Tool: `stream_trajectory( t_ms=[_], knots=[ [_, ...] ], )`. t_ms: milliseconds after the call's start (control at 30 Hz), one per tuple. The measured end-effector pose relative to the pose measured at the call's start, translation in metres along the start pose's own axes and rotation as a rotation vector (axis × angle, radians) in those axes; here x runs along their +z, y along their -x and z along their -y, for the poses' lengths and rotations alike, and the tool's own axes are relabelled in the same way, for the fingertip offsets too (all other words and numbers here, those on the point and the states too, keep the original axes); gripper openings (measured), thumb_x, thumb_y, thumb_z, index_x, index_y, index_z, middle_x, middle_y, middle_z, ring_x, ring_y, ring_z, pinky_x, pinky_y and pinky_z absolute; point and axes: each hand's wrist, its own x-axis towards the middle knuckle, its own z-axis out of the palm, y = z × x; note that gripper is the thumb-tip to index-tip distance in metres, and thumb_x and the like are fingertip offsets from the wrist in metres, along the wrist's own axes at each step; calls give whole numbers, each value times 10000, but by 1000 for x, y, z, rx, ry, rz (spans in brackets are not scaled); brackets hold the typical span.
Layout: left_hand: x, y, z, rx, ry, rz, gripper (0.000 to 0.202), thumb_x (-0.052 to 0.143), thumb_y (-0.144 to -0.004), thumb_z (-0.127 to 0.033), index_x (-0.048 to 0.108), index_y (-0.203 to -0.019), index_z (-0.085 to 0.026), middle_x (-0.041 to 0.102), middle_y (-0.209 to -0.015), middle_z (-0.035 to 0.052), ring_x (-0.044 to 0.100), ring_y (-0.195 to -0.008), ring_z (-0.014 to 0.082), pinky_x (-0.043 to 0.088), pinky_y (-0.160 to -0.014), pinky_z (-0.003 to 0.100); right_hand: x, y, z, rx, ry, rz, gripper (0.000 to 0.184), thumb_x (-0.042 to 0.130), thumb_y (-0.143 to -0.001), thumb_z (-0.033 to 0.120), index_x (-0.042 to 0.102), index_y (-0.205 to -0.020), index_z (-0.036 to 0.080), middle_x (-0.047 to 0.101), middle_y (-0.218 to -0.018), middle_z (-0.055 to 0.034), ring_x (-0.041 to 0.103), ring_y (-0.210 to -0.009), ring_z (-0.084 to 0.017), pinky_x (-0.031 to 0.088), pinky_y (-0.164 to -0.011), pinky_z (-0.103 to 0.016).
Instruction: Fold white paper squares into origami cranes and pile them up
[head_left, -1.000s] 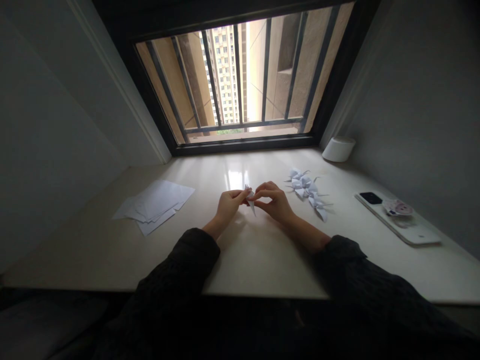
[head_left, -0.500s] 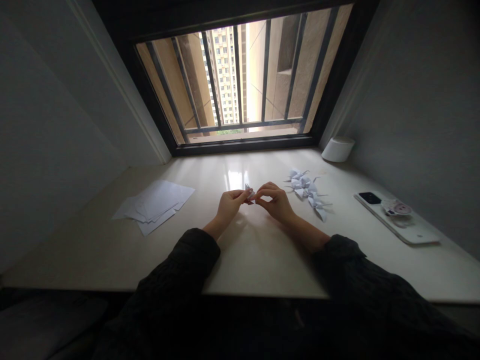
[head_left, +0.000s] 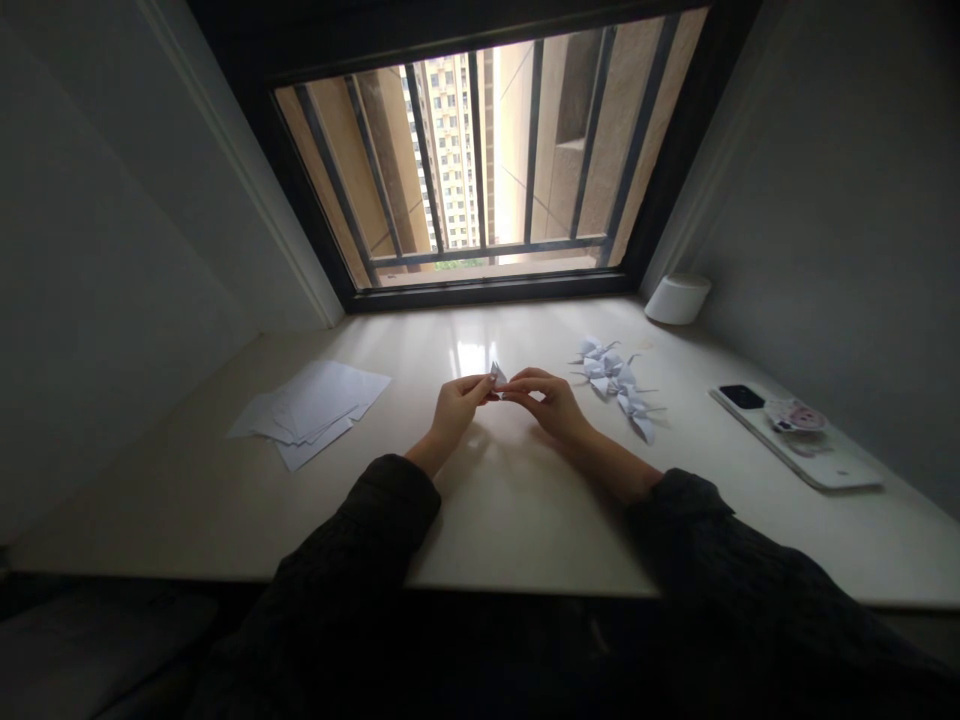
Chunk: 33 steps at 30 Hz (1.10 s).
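Note:
Between my two hands, above the middle of the pale sill, is a small piece of folded white paper (head_left: 498, 373) with a pointed tip sticking up. My left hand (head_left: 459, 405) pinches it from the left between thumb and fingers. From the right, my right hand (head_left: 551, 400) has its thumb and index finger closed on the paper's lower right side. Fingers cover most of the folded piece. Several finished white paper cranes (head_left: 615, 380) lie in a row just right of my right hand.
A loose stack of white paper sheets (head_left: 315, 405) lies at left. On the right rests a white phone (head_left: 806, 450) with a round pink grip on its back. A white cylindrical object (head_left: 677, 299) stands in the back right corner, beside the barred window (head_left: 487, 290).
My right fingers have shifted slightly left and closed in on the folded paper, nearer to my left fingertips. The left hand has barely moved.

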Motion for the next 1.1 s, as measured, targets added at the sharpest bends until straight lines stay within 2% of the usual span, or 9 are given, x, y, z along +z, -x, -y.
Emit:
stream_trajectory(
  t_ms=[200,400,667,800,1100],
  knots=[
    [3,4,-3,13,20,14,372,684,-697,-488,737,-864,-160,720,-801,69,649,-791,193,471,-763,331,1,-1,3,32,25,-57,215,595,-834,399,679,-759,215,643,-752,-28,572,-707,-156,462,-624,-293],
    [5,5,-2,35,5,17,362,672,-714,-474,733,-886,-162,722,-812,73,653,-816,204,469,-773,343,2,-1,1,50,36,-82,223,583,-838,405,656,-749,214,637,-752,-25,574,-714,-158,469,-627,-298],
    [5,4,-2,28,74,12,364,675,-712,-474,727,-880,-155,726,-829,77,663,-818,206,482,-799,358,8,1,8,86,-49,-211,192,675,-756,416,713,-782,230,668,-759,-32,593,-699,-164,485,-618,-312],
    [6,6,-4,30,69,30,352,675,-720,-464,726,-889,-159,725,-820,75,666,-822,205,480,-803,353,7,2,8,152,-70,-280,213,718,-708,430,720,-774,227,686,-748,-30,593,-672,-161,477,-618,-312],
    [7,7,-3,57,52,27,351,658,-738,-463,719,-907,-162,723,-809,76,674,-835,216,485,-798,357,7,1,6,253,-122,-289,271,728,-672,472,727,-753,213,709,-731,-37,612,-656,-169,491,-628,-321]
  ],
)
